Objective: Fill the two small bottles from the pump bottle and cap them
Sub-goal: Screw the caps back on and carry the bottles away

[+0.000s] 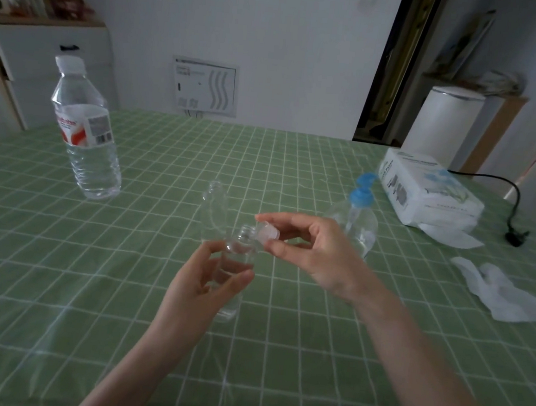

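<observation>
Far left on the green checked surface (pixel 55 263): one water bottle (pixel 85 137), clear plastic, white cap on, red-and-white label, standing upright.

Centre, further back: one small bottle (pixel 215 204), clear, neck open, upright on the surface, apart from both hands.

Centre, nearer: left hand (pixel 205 279), fingers and thumb curled round a second small bottle (pixel 238 249). This one is clear, its neck is open, and it is held upright above the surface.

Just right of that neck: one clear cap (pixel 268 231), tilted, pinched between thumb and forefinger of the right hand (pixel 317 251). The cap is at the neck's edge and not seated on it.

Behind the right hand: pump bottle (pixel 356 218), clear body, blue pump head, standing, partly hidden by the hand.

Right: tissue pack (pixel 426 189), white, with a sheet spilling from its front.

Right edge: crumpled tissue (pixel 508 294) lying on the cloth, and beyond it a black cable (pixel 515 195) with its plug on the surface.
</observation>
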Motion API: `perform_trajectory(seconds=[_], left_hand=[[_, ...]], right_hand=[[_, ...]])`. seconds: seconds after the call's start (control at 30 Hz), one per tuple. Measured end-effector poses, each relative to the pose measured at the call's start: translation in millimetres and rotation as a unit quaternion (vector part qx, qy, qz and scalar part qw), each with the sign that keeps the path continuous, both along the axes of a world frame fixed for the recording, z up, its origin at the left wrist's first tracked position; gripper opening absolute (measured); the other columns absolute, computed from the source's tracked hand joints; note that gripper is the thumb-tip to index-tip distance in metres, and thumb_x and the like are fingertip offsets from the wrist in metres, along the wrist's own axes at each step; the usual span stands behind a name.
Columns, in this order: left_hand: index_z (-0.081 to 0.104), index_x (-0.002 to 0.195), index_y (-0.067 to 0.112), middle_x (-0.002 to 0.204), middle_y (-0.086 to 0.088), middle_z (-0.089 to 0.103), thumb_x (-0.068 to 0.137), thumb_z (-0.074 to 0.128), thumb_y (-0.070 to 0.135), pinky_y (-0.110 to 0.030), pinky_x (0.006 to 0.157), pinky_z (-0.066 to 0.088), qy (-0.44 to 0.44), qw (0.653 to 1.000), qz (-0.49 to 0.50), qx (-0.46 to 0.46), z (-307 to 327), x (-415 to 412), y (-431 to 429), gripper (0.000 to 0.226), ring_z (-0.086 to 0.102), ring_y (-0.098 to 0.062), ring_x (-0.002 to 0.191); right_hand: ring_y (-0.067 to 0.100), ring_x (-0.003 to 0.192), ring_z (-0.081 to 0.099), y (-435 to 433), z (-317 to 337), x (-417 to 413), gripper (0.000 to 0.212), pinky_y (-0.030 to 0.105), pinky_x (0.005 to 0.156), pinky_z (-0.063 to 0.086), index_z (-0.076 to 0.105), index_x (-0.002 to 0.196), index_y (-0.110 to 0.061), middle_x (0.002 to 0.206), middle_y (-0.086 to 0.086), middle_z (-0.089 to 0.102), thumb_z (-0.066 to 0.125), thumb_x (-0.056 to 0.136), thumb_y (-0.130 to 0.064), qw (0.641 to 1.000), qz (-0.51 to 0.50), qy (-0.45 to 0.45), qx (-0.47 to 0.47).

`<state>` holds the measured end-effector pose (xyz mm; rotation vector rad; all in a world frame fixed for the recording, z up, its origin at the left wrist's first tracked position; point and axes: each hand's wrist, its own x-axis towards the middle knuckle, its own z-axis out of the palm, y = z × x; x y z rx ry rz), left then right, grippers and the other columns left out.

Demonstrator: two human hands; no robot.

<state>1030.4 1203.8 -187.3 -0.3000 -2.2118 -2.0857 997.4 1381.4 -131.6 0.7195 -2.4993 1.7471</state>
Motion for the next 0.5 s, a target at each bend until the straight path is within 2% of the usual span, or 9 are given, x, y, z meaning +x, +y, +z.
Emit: perform_trajectory(seconds=[0.1,0.23,0.33,0.4,0.5], left_hand=[[0.06,0.102,0.026,0.095,-0.001,0.072,0.065,0.066,0.035,-0.041,0.084,0.055,0.004,1.0,-0.008,-0.003,-0.1,-0.4,2.2,0.038,0.068,-0.022,0.087],[0.061,0.104,0.024,0.093,0.004,0.07,0.064,0.064,0.038,-0.028,0.075,0.055,0.005,1.0,-0.013,-0.002,1.1,-0.7,4.2,0.042,0.065,-0.022,0.082],[0.062,0.101,0.026,0.089,0.009,0.069,0.065,0.062,0.038,-0.02,0.068,0.052,0.005,1.0,-0.012,-0.011,3.2,-1.2,4.6,0.038,0.063,-0.016,0.076],[0.063,0.099,0.028,0.088,0.009,0.069,0.067,0.06,0.037,-0.025,0.069,0.052,0.004,1.0,-0.013,-0.019,5.6,-1.7,3.9,0.033,0.062,-0.019,0.077],[0.063,0.098,0.032,0.089,0.007,0.068,0.069,0.059,0.037,-0.036,0.075,0.054,0.008,0.999,-0.029,-0.029,9.0,-1.7,1.7,0.03,0.061,-0.027,0.083]], right_hand=[[0.003,0.09,0.067,-0.1,3.1,-0.9,0.035,0.017,0.084,0.052,0.064,0.107,-0.036,0.095,-0.01,0.07,0.071,0.082,-0.013,1.0,0.001,-0.005,-0.026],[0.0,0.09,0.066,-2.7,7.5,-1.4,0.027,0.017,0.083,0.053,0.065,0.1,-0.03,0.099,-0.007,0.068,0.071,0.081,-0.012,0.999,0.002,-0.012,-0.048],[0.006,0.094,0.068,-4.6,13.7,-0.9,0.026,0.018,0.085,0.054,0.067,0.101,-0.028,0.102,-0.005,0.071,0.069,0.083,-0.009,1.0,0.012,0.007,-0.025],[0.011,0.098,0.069,-4.4,17.9,-0.3,0.029,0.021,0.088,0.054,0.067,0.103,-0.03,0.108,-0.002,0.071,0.067,0.085,-0.007,1.0,0.017,0.023,0.001],[0.007,0.099,0.068,-2.3,23.5,-0.2,0.034,0.018,0.089,0.052,0.067,0.102,-0.034,0.109,-0.005,0.072,0.066,0.085,-0.005,0.998,0.027,0.037,0.036]])
